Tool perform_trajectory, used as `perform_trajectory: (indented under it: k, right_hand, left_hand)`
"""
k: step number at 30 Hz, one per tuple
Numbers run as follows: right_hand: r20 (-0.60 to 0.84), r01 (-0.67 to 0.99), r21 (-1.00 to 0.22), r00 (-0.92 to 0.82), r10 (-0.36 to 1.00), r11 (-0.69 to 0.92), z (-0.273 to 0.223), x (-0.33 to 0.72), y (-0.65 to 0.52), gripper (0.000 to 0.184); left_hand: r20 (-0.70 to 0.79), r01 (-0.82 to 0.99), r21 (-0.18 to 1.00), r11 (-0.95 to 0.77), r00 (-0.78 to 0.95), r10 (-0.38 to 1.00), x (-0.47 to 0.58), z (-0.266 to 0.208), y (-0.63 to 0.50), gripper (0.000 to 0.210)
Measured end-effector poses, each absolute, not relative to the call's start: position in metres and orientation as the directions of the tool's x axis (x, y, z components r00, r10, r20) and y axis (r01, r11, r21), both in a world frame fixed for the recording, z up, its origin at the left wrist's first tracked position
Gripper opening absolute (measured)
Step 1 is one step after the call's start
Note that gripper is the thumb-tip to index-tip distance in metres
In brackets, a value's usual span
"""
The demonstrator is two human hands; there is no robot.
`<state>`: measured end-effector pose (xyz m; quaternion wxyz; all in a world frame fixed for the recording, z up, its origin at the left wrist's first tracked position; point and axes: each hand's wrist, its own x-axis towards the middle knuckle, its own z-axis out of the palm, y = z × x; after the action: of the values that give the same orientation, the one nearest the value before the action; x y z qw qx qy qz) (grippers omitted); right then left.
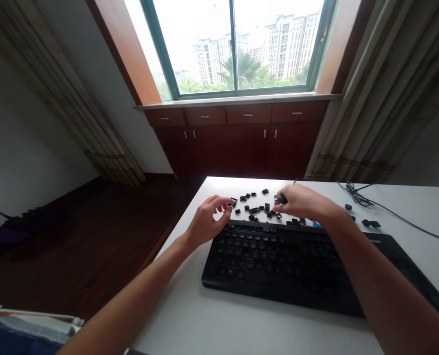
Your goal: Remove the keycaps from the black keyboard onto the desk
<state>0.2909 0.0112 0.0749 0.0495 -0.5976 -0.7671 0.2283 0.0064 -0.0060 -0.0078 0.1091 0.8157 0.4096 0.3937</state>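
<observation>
A black keyboard (278,291) lies on the white table, many of its key positions bare of caps. Beyond its back edge, loose black keycaps (254,210) are scattered. My left hand (206,217) is over the keyboard's back left corner, thumb and forefinger apart. Its forefinger tip reaches a small black keycap (234,199); whether they touch I cannot tell. Behind the keyboard, the curled fingers of my right hand (303,201) hold a dark object with a rounded end (280,198), mostly hidden by the hand. Something blue (316,224) shows beneath the right wrist.
More keycaps (371,224) lie right of my right forearm. A coiled black cable (356,195) runs across the table's (190,315) back right. Beyond are a red-brown cabinet (237,148) and a window. At lower left is a blue and grey fabric item (23,330).
</observation>
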Motion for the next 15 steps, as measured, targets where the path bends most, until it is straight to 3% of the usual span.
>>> perform_trajectory:
  k: [4, 11, 15]
  right_hand:
    - [-0.262, 0.912, -0.384, -0.258, 0.930, 0.145, 0.052, 0.303, 0.024, 0.025]
    - [-0.303, 0.933, -0.332, -0.243, 0.921, 0.137, 0.042, 0.299, 0.028, 0.022]
    - [-0.251, 0.931, -0.326, -0.253, 0.934, 0.164, 0.043, 0.301, 0.030, 0.023]
  left_hand:
    - [0.575, 0.546, 0.542, -0.639, 0.313, 0.756, 0.026, -0.004, 0.006, 0.020]
    - [0.610, 0.569, 0.409, -0.713, 0.411, 0.677, 0.024, -0.010, -0.010, 0.019]
    - [0.618, 0.570, 0.374, -0.731, 0.435, 0.655, 0.021, -0.011, -0.014, 0.020]
